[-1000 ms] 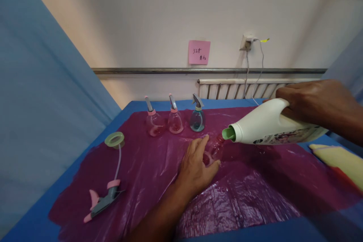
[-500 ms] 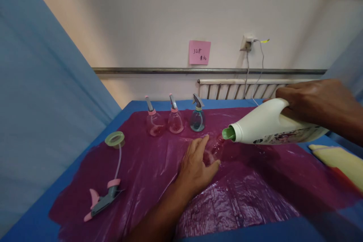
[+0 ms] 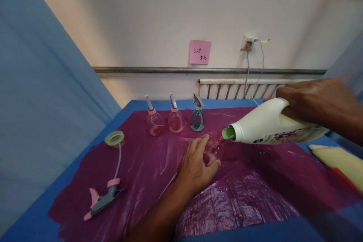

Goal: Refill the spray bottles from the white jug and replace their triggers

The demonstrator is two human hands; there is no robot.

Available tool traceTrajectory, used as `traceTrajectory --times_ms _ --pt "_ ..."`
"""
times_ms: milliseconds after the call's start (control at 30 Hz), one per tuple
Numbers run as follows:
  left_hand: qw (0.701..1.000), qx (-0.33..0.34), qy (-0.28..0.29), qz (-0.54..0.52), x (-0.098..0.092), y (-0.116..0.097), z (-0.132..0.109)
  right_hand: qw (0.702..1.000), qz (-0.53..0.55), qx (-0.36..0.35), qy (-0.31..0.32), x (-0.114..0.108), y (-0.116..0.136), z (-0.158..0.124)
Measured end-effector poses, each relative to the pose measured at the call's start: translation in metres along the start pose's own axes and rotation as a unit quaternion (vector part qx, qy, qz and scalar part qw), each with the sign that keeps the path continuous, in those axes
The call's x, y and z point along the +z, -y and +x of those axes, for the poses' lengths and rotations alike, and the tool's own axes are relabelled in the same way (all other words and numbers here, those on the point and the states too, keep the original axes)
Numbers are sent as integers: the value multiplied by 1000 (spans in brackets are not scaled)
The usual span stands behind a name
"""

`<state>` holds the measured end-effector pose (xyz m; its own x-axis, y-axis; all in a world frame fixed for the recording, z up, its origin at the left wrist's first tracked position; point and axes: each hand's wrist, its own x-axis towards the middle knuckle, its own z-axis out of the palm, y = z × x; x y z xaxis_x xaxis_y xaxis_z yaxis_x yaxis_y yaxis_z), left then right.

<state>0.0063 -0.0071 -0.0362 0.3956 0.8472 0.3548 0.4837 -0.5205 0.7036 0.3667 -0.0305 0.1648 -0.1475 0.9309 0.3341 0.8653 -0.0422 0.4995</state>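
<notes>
My right hand (image 3: 317, 104) grips the handle of a large white jug (image 3: 272, 124) tipped on its side, its green spout (image 3: 228, 133) pointing left. Just under the spout stands a small clear bottle (image 3: 214, 150) with no top. My left hand (image 3: 197, 166) is wrapped round that bottle and rests on the purple plastic sheet (image 3: 244, 193).
Three small spray bottles (image 3: 175, 118) stand in a row at the back of the sheet. A loose spray head with tube (image 3: 105, 196) and a green cap (image 3: 114, 138) lie at the left. A yellow object (image 3: 340, 160) lies at the right edge. Blue cloth covers the table.
</notes>
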Motion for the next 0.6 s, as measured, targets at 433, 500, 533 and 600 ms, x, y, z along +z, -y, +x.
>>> traceTrajectory --times_ms 433,500,533,600 --pt "1000 7 0 10 0 1 0 1000 -12 -7 -3 -1 -1 1" --pt "1000 7 1 10 1 1 0 1000 -14 -5 0 -1 -1 1" --pt "1000 8 0 9 1 1 0 1000 -15 -3 2 0 -1 1" --pt "1000 9 -3 7 1 1 0 1000 -17 -2 2 0 -1 1"
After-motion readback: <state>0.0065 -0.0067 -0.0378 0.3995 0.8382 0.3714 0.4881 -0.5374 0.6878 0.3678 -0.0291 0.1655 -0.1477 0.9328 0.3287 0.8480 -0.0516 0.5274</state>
